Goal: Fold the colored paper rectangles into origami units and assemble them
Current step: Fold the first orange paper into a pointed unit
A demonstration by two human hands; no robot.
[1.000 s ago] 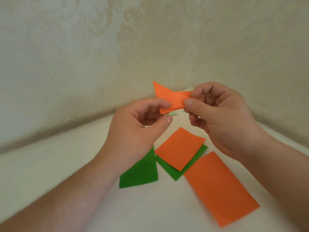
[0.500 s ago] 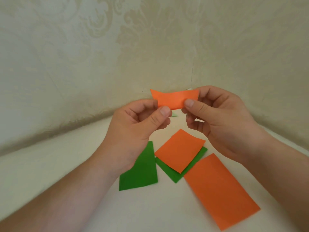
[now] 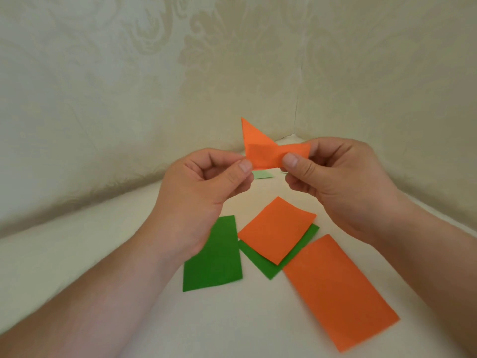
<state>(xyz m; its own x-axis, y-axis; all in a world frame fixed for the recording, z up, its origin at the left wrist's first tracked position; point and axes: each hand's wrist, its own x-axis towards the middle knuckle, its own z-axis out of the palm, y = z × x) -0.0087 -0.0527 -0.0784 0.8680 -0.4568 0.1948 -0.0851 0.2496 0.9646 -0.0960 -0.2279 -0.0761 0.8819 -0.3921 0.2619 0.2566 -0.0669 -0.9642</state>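
A small folded orange paper strip [image 3: 265, 151] is held in the air between both hands, its left end folded up into a pointed triangle. My left hand [image 3: 204, 192] pinches the strip's left lower edge with thumb and forefinger. My right hand [image 3: 333, 182] pinches its right end the same way. Below on the surface lie a green rectangle [image 3: 214, 257], an orange rectangle [image 3: 277, 228] resting on another green rectangle [image 3: 268, 262], and a larger orange rectangle [image 3: 338, 290].
A pale cloth-covered surface [image 3: 103, 254] runs into a corner of patterned cream walls [image 3: 154, 86]. A small pale green paper piece [image 3: 262, 174] lies behind the hands near the corner.
The orange strip's left end, flat half a second ago, now stands folded up into a triangle. Both hands stay at about the same place.
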